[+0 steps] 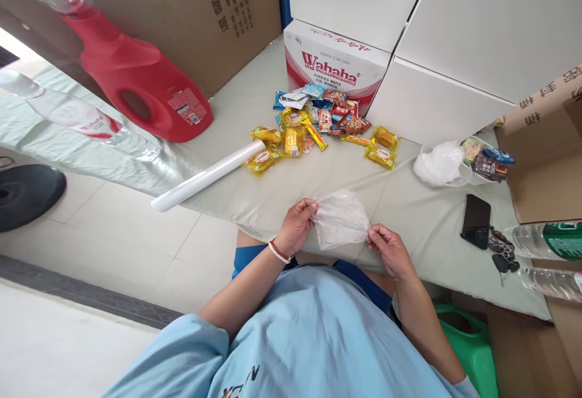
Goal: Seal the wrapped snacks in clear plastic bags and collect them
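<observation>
**A:** From my seat I see both hands on the thin clear plastic bag (340, 219), held just off the near edge of the desk (409, 216). The left hand (296, 225) has its fingers pinched together on the bag's left edge, the right hand (391, 251) is pinched on the lower right corner

**B:** What worries you there?

**A:** The film looks flimsy. If the two hands pull apart too hard, I judge it could tear or slip out of one pinch and drop toward the lap. The white roll (208, 175) lies slanted with its end past the desk's left edge; a nudge could send it to the floor. The red jug (136, 76) leans on the cardboard carton (173, 3), and the clear bottle (82, 120) lies on its side near that same edge, so either might roll or slide

**B:** Anything readable?

**A:** The white and red box (336, 61) at the far side says "Wahaha" with "purified water for drinking" beneath, and the lying bottle's label carries the same Wahaha script. The brown carton bears Chinese characters I cannot make out surely. The snack packets (318, 128) heaped in front of the box have print too small to read. To the right, a phone (475, 219) lies beside keys (500, 249), apart from the bag
</observation>
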Demonstrator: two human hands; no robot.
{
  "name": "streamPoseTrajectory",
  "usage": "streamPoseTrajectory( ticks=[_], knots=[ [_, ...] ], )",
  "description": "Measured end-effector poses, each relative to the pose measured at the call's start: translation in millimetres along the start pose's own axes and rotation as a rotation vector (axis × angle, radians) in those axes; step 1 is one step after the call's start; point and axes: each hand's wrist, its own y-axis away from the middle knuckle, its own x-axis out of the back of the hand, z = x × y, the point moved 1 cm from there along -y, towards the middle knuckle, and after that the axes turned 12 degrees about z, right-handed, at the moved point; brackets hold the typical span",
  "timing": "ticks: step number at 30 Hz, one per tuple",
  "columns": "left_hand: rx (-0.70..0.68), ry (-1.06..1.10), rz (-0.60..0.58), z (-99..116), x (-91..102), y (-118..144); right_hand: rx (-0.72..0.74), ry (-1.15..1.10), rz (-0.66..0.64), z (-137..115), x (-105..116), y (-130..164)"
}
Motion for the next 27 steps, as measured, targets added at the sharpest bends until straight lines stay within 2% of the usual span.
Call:
streamPoseTrajectory(
  ticks=[2,4,5,6,8,10,11,12,14,18,22,24,27],
  knots=[
    [0.022,0.010,-0.003,-1,0.6,4,0.049,0.090,0.142,0,1,0],
    [0.038,0.032,-0.009,-3,-1.4,8,0.173,0.182,0.316,-5,-3,3],
    [0.039,0.041,-0.021,-5,-3.4,11,0.253,0.220,0.353,-9,-9,6],
    [0.038,0.047,-0.039,-6,-5.8,13,0.334,0.254,0.332,-14,-18,9],
    [0.031,0.059,-0.087,-8,-10.7,18,0.462,0.316,0.165,-23,-40,15],
    [0.027,0.090,-0.110,-8,-13.4,20,0.531,0.367,-0.015,-27,-62,17],
    [0.030,0.114,-0.101,-7,-13.3,20,0.540,0.373,-0.063,-28,-70,17],
    [0.034,0.136,-0.082,-5,-11.9,20,0.532,0.360,-0.076,-27,-75,16],
    [0.051,0.162,-0.036,0,-6.0,18,0.470,0.282,-0.003,-24,-76,12],
    [0.085,0.170,0.009,10,9.8,12,0.191,-0.045,0.257,-15,-51,5],
    [0.087,0.170,0.043,12,17.5,10,-0.037,-0.323,0.367,-7,-26,8],
    [0.079,0.167,0.050,10,18.7,9,-0.113,-0.381,0.414,-2,-19,13],
    [0.069,0.144,0.047,10,21.8,10,-0.176,-0.353,0.433,5,-16,22]
  ],
)
